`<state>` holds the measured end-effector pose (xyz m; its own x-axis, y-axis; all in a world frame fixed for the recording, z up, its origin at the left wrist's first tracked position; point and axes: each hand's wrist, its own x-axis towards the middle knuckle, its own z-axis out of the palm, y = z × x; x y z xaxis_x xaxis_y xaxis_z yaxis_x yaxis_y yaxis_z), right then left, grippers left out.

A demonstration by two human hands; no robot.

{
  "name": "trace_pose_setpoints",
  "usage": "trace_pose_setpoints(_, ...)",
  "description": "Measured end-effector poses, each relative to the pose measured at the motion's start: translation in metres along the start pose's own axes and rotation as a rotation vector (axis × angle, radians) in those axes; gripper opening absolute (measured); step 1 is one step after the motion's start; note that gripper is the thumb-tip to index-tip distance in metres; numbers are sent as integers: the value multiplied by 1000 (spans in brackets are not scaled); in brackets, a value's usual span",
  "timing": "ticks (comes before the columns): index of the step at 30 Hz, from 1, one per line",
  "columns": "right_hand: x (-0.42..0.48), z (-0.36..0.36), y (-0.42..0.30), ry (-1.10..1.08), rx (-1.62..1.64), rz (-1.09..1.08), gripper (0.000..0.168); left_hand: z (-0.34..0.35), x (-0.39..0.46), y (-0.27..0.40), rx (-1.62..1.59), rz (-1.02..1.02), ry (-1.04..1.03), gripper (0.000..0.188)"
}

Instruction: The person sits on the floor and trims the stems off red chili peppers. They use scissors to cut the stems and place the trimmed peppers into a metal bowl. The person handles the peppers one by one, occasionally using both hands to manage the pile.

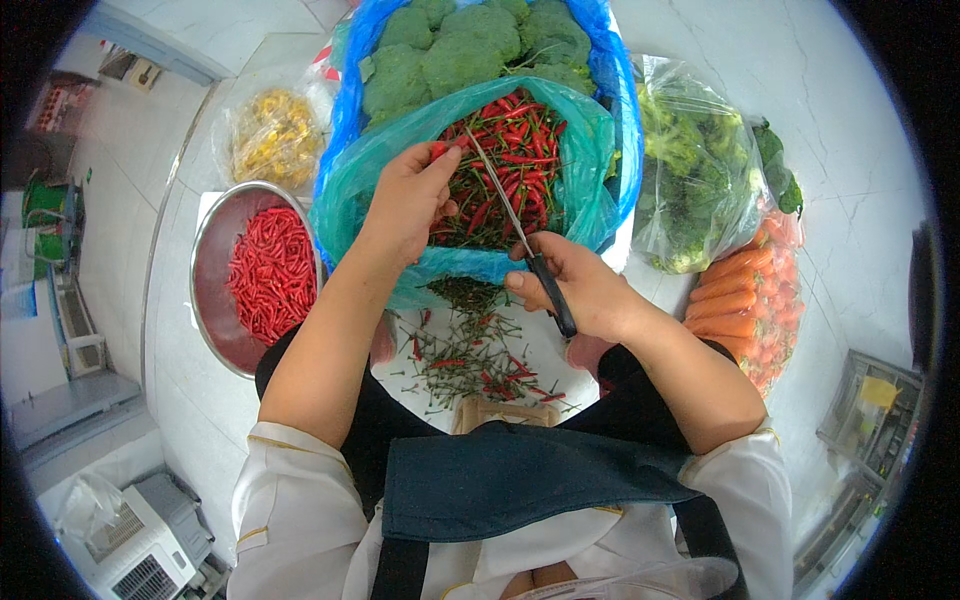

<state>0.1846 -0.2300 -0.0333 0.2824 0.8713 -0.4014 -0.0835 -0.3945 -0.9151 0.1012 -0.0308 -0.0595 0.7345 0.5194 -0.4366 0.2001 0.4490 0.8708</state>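
My left hand (409, 199) pinches a red chili pepper (441, 152) between thumb and fingers, above the left side of an open teal plastic bag (589, 124). My right hand (581, 289) grips the black handle of a thin-bladed knife (501, 187). Its blade slants up and left across the bag, the tip close to the held chili. Red chilies with green stems (525, 154) fill the bag. On my left, a steel bowl (202, 300) contains red chilies (270, 274), apparently stemless. Cut green stems and a few chilies (469, 352) lie scattered between my legs.
Behind the teal bag, broccoli (472, 49) fills a blue-lined container (626, 112). A clear bag of green vegetables (690, 172) and bagged carrots (724, 292) stand at the right. Beyond the bowl is a bag of yellow food pieces (274, 135). Tiled floor (847, 165) surrounds them.
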Motion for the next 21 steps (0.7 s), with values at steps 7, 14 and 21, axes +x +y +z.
trace_pose_setpoints(7, 1, -3, -11, -48, 196, 150, 33, 11, -9, 9, 174, 34, -12, 17)
trace_pose_setpoints(14, -2, -7, -22, -3, 96, 163, 27, -3, -2, 14, 359, 41, -93, 18)
trace_pose_setpoints(21, 12, -34, 7, 301, -334, -139, 30, 0, 10, -2, 898, 421, -57, 20)
